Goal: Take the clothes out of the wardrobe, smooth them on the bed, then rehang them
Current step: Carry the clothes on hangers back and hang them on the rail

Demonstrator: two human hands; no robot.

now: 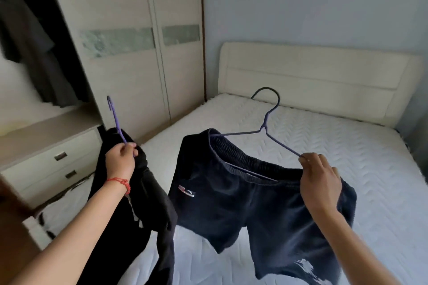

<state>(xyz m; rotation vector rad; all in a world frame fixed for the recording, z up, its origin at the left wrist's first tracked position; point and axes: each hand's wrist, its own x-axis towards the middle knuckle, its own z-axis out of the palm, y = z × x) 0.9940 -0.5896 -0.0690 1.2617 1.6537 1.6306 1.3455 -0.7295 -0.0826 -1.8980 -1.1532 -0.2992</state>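
Note:
My right hand (318, 178) grips the right arm of a purple wire hanger (266, 122) that carries dark navy shorts (250, 210) by the waistband, held above the bed (347, 169). My left hand (121, 161), with a red string at the wrist, grips a second purple hanger (114, 118) whose hook points up. A black garment (152, 203) hangs from that hanger and drapes down past my forearm. The open wardrobe (34, 41) at the far left holds dark clothes (30, 37) hanging inside.
The bed has a white quilted mattress and a cream headboard (312, 76) against a pale blue wall. Closed sliding wardrobe doors (143, 53) stand beside it. A low cream drawer unit (51, 159) sits at the left, close to the bed's edge.

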